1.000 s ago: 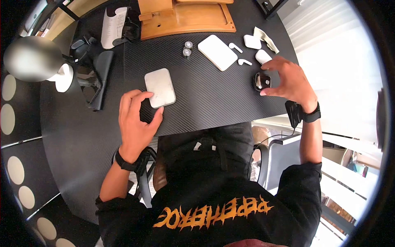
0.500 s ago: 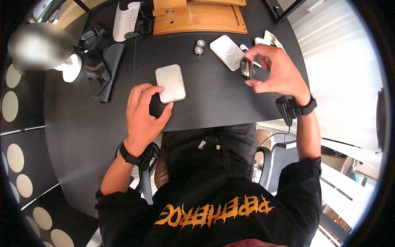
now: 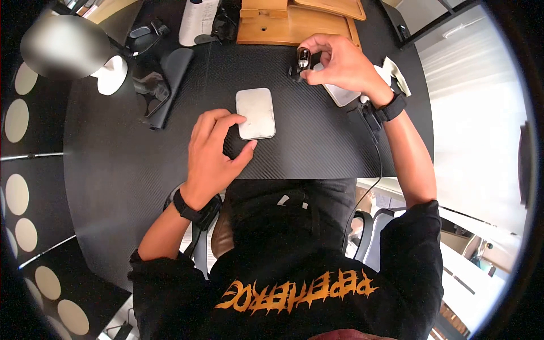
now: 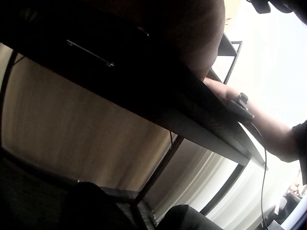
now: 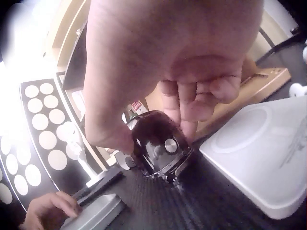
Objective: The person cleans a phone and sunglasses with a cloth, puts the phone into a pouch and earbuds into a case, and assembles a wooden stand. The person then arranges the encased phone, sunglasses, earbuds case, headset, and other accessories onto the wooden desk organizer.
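My right hand pinches a small glossy dark case between thumb and fingers, close over the far middle of the table. A round silver button shows on its face in the right wrist view. Just behind the case, a silver cylinder like a battery is partly hidden. My left hand rests at the near left corner of a flat silver tin, index fingertip at its left edge and thumb at its near edge. The left wrist view is dark and shows neither the tin nor my fingers.
A white power bank lies beneath my right wrist, beside a white earbud. Farther right is a beige cloth. A wooden stand is at the back; sunglasses and a dark pouch lie left. A cable hangs from my right wrist.
My right hand has picked the dark case off the table at the right and carried it left, past the power bank to where the batteries stood. My left hand stays at the tin.
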A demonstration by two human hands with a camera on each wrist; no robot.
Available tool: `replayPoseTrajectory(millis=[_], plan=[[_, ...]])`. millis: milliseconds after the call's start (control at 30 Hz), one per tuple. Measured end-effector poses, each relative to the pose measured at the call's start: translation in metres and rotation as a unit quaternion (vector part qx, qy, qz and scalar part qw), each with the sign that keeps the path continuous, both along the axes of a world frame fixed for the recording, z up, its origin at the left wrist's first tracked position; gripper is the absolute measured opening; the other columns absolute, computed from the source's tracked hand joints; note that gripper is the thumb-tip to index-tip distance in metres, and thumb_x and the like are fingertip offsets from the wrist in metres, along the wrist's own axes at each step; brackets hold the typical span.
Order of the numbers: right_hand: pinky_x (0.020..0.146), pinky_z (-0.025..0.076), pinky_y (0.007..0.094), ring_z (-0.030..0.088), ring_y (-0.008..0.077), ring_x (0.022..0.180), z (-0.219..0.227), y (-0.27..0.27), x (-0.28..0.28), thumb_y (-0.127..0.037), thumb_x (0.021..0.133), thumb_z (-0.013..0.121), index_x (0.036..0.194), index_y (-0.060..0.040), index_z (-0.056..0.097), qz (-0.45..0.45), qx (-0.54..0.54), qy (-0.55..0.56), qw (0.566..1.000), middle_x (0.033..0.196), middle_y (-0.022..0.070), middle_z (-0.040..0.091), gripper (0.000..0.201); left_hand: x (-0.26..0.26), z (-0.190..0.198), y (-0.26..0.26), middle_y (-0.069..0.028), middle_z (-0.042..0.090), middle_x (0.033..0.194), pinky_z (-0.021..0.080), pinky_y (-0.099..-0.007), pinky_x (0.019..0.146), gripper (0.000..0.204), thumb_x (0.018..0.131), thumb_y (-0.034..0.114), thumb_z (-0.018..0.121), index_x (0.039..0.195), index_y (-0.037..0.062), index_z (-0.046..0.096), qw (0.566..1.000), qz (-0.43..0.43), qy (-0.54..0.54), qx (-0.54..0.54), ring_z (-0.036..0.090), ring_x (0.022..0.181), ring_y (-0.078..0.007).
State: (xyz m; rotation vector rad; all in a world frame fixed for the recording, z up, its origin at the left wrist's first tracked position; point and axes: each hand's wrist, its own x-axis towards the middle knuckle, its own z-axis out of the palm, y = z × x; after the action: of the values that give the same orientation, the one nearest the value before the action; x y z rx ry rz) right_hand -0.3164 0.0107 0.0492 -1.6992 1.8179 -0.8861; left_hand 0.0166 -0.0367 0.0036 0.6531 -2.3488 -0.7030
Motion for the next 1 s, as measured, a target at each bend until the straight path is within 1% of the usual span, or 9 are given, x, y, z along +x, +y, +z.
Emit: replayPoseTrajectory(millis=[300,367,533,633,667,700,800,967,1000], plan=[[0.060,0.046,0.0229,0.058,0.0029,0.071,-0.003,-0.013,0.002,-0.016,0.082,0.087,0.128,0.0046,0.068,0.008,0.022,-0.069,0.997,0.115,0.0087,0.075,0.054,-0.002,0.002,-0.004,-0.0156,0.064,0.119,0.052,-0.0406,0.096,0.046,0.080,0.009,0.088,0.121,0.0055,0.068,1.000,-0.001,0.018,0.025,0.065,0.108,-0.0334],[0.078,0.055,0.0262,0.070,0.0124,0.089,-0.007,-0.014,-0.001,-0.021,0.083,0.087,0.116,0.0045,0.071,0.009,0.013,-0.129,0.992,0.103,0.0090,0.077,0.044,-0.004,0.002,-0.006,-0.0150,0.065,0.119,0.052,-0.0398,0.096,0.045,0.081,0.008,0.087,0.122,0.0055,0.068,1.000,-0.004,0.017,0.025,0.065,0.107,-0.0320],[0.067,0.052,0.0231,0.067,0.0076,0.080,0.002,-0.015,0.010,-0.022,0.086,0.087,0.119,0.0037,0.069,0.005,0.089,-0.191,0.978,0.097,0.0067,0.078,0.045,-0.014,0.010,-0.013,-0.0134,0.067,0.113,0.054,-0.0384,0.087,0.045,0.084,0.015,0.087,0.123,0.0031,0.068,0.995,0.022,0.052,0.087,0.066,0.097,-0.0282],[0.065,0.051,0.0223,0.066,0.0064,0.078,0.000,-0.016,0.010,-0.023,0.087,0.087,0.118,0.0024,0.069,0.015,0.088,-0.249,0.964,0.098,0.0057,0.078,0.044,-0.025,0.018,-0.017,-0.0101,0.066,0.117,0.052,-0.0348,0.090,0.046,0.088,0.014,0.084,0.129,0.0033,0.067,0.994,0.030,0.011,0.101,0.064,0.099,-0.0218],[0.066,0.051,0.0222,0.066,0.0066,0.079,-0.001,-0.017,0.009,-0.023,0.087,0.087,0.118,0.0016,0.069,0.019,0.078,-0.288,0.954,0.099,0.0053,0.078,0.043,-0.032,0.021,-0.020,-0.0109,0.067,0.117,0.053,-0.0356,0.089,0.050,0.086,0.020,0.086,0.129,0.0014,0.066,0.997,0.027,0.000,0.077,0.065,0.099,-0.0236],[0.066,0.051,0.0222,0.066,0.0066,0.079,-0.002,-0.019,0.009,-0.023,0.087,0.087,0.118,0.0016,0.069,0.023,0.076,-0.288,0.954,0.099,0.0053,0.078,0.043,-0.039,0.022,-0.025,-0.0109,0.067,0.117,0.053,-0.0356,0.089,0.050,0.086,0.020,0.086,0.129,0.0014,0.066,0.997,0.031,0.000,0.074,0.065,0.099,-0.0236],[0.064,0.049,0.0214,0.063,0.0036,0.075,-0.024,-0.022,-0.002,-0.022,0.084,0.090,0.122,-0.0001,0.070,-0.021,-0.036,-0.259,0.965,0.105,0.0043,0.077,0.049,-0.070,0.025,-0.039,-0.0139,0.072,0.114,0.055,-0.0424,0.089,0.055,0.082,0.034,0.088,0.123,0.0014,0.070,0.993,0.026,-0.059,-0.095,0.070,0.101,-0.0318],[0.059,0.043,0.0201,0.055,0.0001,0.069,-0.002,0.016,0.000,-0.021,0.081,0.093,0.127,0.0008,0.072,-0.028,-0.065,-0.139,0.988,0.113,0.0006,0.073,0.055,-0.112,0.018,-0.056,-0.0091,0.074,0.100,0.055,-0.0429,0.086,0.039,0.081,0.032,0.087,0.108,0.0049,0.076,0.987,-0.026,-0.099,-0.127,0.070,0.098,-0.0308],[0.058,0.042,0.0205,0.055,-0.0001,0.069,-0.002,0.025,-0.001,-0.020,0.080,0.093,0.126,0.0006,0.072,-0.046,-0.065,-0.138,0.987,0.110,0.0001,0.073,0.054,-0.116,0.020,-0.057,-0.0094,0.073,0.098,0.056,-0.0429,0.084,0.037,0.081,0.031,0.087,0.107,0.0058,0.077,0.988,-0.032,-0.126,-0.080,0.070,0.095,-0.0304]])
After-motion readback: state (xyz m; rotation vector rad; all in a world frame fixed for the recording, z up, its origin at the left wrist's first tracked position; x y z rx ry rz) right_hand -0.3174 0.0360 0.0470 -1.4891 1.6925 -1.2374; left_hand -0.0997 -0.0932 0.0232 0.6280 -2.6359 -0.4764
